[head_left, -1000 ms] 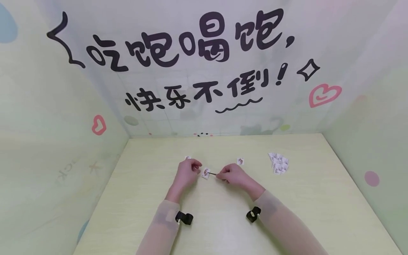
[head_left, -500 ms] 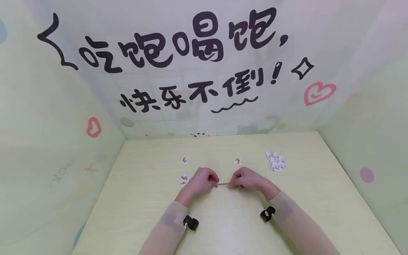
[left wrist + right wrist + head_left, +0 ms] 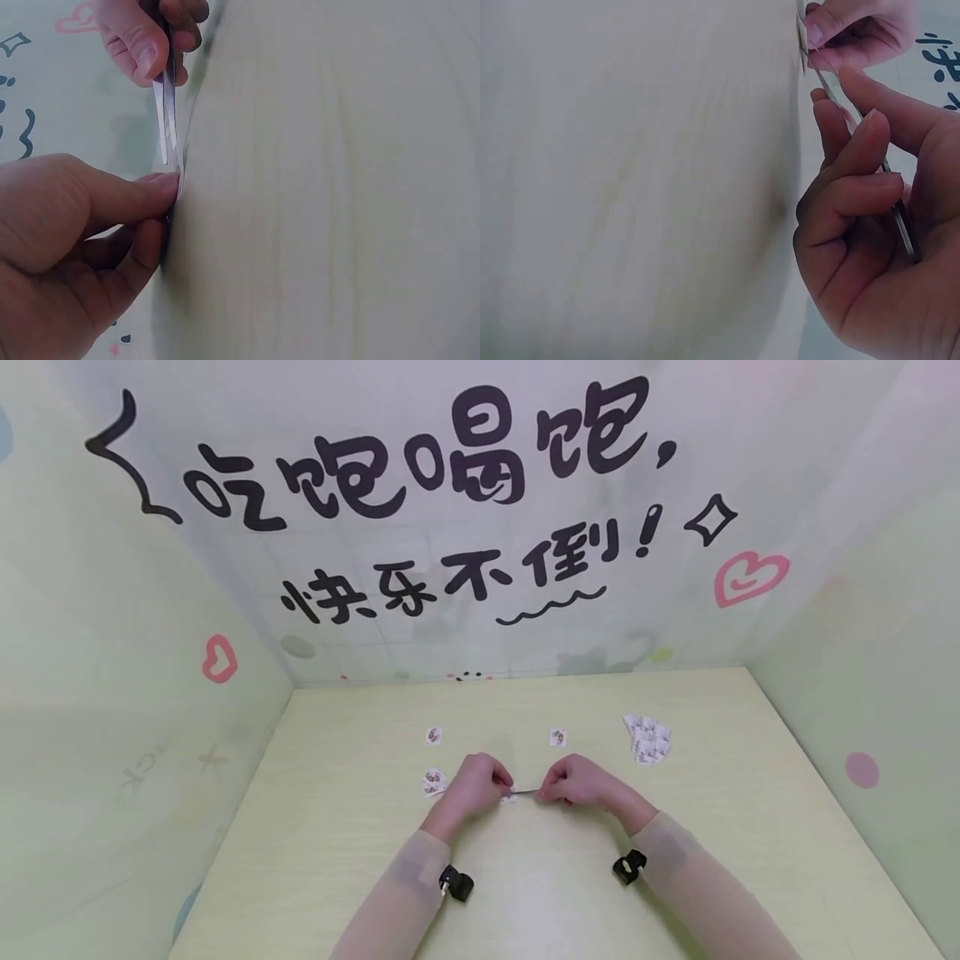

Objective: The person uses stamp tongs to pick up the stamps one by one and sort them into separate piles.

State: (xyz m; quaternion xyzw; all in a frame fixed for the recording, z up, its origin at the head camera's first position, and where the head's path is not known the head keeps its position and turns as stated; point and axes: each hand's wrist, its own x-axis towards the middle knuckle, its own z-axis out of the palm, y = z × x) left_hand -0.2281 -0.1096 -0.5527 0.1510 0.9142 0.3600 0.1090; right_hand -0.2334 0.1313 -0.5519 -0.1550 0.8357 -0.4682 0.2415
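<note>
The pale tabletop [image 3: 532, 893] begins nearest you, stretching between your left sleeve [image 3: 393, 893] and right sleeve [image 3: 708, 889]; its side edges meet the left wall [image 3: 112, 710] and right wall [image 3: 855, 660], well apart from your hands. Your left hand [image 3: 474, 785] is nearly closed, thumb and fingers pinching a small white card [image 3: 509, 800] midway between both hands. Your right hand [image 3: 581, 781] has its fingers curled round slim metal tweezers [image 3: 527, 792], which point left and reach that card beside your left fingertips; whether the tips grip it, you cannot tell. Just left of your left hand lie overlapping printed cards [image 3: 432, 781]. Beyond your hands sit a single card on the left [image 3: 433, 737] and another toward the right [image 3: 557, 737], then a clustered spread of cards [image 3: 648, 740] farther right. Behind rises the back wall [image 3: 420, 647] with large black Chinese lettering [image 3: 337, 477].
</note>
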